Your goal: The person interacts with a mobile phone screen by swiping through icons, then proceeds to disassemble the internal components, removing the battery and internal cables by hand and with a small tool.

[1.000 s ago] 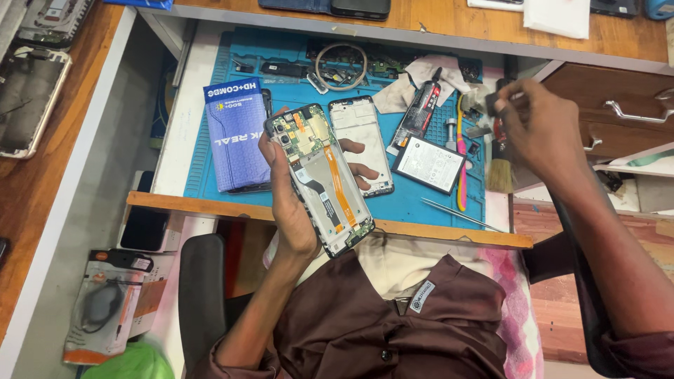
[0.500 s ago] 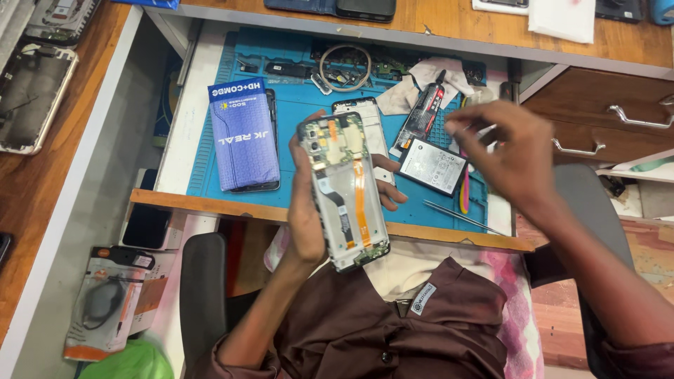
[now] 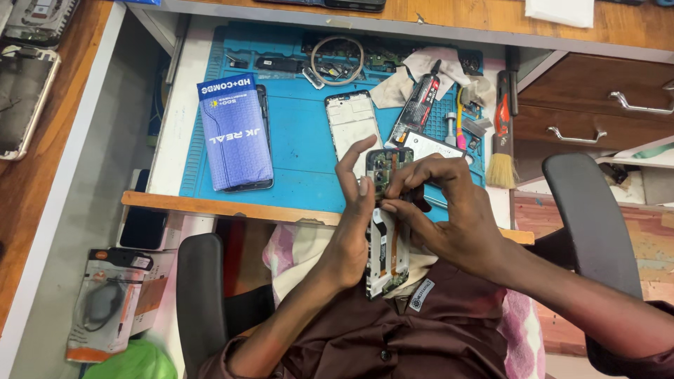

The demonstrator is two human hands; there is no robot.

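While the left hand (image 3: pixel 351 224) grips the opened phone (image 3: pixel 387 231) by its edges, the right hand (image 3: pixel 442 210) pinches something (too small to tell) at its top; light, stiff, fragile inside.

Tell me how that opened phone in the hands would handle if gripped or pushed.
The opened phone is probably stiff and light: the left hand holds it up alone. Likely fragile, since bare boards and ribbon cables show. Flat-bodied, so it shouldn't roll.

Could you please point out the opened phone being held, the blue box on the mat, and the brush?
opened phone (image 3: pixel 385 261), head view, on its exposed lower inside.
blue box (image 3: pixel 235 133), head view, middle of its top face.
brush (image 3: pixel 500 168), head view, on its pale bristles.
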